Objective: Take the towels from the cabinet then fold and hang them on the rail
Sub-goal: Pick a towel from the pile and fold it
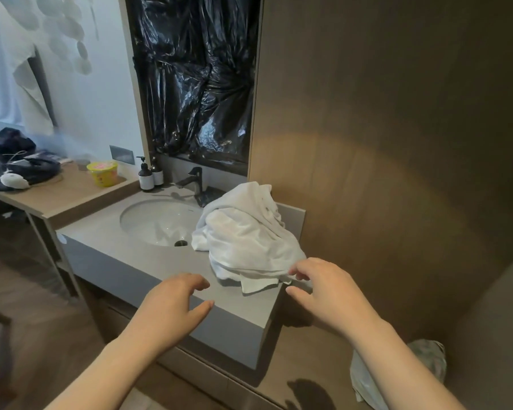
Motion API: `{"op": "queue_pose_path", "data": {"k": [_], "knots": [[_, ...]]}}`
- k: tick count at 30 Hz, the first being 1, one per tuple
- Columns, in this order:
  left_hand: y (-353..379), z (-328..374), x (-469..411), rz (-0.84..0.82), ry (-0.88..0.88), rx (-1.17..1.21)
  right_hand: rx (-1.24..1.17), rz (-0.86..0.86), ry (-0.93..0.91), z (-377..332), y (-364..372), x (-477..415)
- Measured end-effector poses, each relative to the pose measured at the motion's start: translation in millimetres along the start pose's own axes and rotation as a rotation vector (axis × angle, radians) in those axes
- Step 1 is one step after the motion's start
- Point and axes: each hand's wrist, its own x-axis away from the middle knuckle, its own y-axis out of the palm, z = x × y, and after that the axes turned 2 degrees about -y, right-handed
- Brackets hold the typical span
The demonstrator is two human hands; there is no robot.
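1. One grey countertop (148, 261), smooth, flat and square-edged, serves as the work surface. The bare stretch in front of the basin looks suitable for laying a towel out to fold.
2. Towels (243, 232): a white terry heap, soft and crumpled, sits on the countertop right of the basin, with its left edge reaching the basin rim. The number of towels in the heap cannot be told. Lift one layer only, because terry clings to itself and a hasty pull would likely drag the whole heap.
3. Basin (157, 223): white, oval and glossy. Keep cloth out of it.
4. Left hand (172, 300): spread, fingers relaxed, over the counter's front edge, holding nothing. It should take the second corner.
5. Right hand (326, 288): fingers curved, with thumb and forefinger apart on either side of the lowest hem. No closed pinch is visible.
6. Hem corner (258, 287): flat and layered, lying on the counter near its front corner. Find the stitched edge first, then shake the towel flat. No rail is in view.
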Motion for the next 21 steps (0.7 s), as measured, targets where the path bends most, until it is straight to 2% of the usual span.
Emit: {"op": "queue_pose_path", "data": {"k": [11,21], "knots": [[12.8,-53.3,-123.6,-0.017,-0.007,0.031,-0.101,-0.032,0.05,34.0,47.9,-126.5],[29.1,-70.6,-247.2,-0.033,-0.027,0.051,-0.204,-0.028,0.105,72.4,64.7,-233.6]]}}
